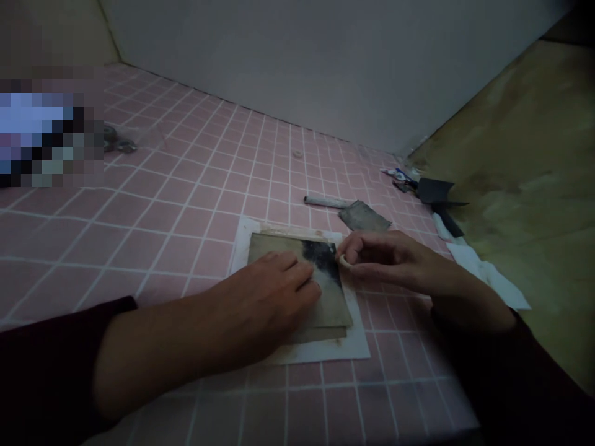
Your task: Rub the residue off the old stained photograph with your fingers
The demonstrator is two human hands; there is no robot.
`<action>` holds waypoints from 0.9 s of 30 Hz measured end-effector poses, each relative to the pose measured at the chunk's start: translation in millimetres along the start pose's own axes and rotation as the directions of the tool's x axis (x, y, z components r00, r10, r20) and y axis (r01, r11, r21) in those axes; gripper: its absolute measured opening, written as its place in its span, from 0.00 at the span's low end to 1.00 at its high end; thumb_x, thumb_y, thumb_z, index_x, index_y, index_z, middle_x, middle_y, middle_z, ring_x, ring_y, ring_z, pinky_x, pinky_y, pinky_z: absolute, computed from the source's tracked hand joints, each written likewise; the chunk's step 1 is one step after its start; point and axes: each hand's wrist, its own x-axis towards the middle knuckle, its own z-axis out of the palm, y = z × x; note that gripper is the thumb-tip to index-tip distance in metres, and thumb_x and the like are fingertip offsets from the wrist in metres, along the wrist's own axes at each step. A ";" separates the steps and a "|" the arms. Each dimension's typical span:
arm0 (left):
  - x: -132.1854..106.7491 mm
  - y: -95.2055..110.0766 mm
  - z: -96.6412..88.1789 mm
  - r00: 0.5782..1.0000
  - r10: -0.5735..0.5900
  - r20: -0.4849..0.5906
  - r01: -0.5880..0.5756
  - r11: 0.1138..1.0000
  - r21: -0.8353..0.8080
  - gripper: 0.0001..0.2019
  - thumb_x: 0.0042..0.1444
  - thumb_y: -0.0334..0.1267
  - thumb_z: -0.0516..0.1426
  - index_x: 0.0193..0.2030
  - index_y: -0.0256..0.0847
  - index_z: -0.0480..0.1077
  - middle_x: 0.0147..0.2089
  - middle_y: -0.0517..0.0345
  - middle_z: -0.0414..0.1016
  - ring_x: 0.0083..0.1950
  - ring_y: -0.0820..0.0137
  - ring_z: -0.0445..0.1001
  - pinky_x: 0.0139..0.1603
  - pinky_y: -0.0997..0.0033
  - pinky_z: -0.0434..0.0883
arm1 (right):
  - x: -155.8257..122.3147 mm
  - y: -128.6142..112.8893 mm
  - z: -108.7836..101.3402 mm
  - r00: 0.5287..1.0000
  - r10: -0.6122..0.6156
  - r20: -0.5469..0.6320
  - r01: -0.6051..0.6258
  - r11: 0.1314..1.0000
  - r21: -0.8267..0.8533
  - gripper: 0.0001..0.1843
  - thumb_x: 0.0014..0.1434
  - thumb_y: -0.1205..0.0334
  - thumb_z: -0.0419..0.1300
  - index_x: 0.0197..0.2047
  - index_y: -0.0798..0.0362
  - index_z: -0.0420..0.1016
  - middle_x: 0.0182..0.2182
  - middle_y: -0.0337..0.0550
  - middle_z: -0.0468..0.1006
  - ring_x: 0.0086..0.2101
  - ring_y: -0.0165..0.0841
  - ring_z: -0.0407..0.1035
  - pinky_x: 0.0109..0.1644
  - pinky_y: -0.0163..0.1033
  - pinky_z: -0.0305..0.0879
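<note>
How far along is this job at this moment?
Done: the stained sheets already lie stacked on white paper. In hand: the left hand presses them flat while the right hand pinches a pale curled strip at a corner. Left: the grey scrap and grey tube lie untouched.

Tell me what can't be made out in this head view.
Head view:
The small pale curved piece in the right hand: the fingers hide most of it.
The stained sheet: the left hand covers part of it.
Top left: a pixelated patch blurs whatever is there.
The colourful packet: too small and dim to read.
</note>
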 end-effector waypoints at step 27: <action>0.4 -0.9 0.0 0.999 0.022 -0.039 -0.021 1.000 0.012 0.05 0.61 0.27 0.51 0.38 0.38 0.67 0.43 0.50 0.72 0.45 0.61 0.68 0.45 0.58 0.69 | -0.5 -2.3 1.9 1.000 0.020 -0.015 -0.018 0.988 0.151 0.09 0.65 0.57 0.59 0.35 0.52 0.71 0.34 0.42 0.73 0.35 0.32 0.67 0.40 0.39 0.64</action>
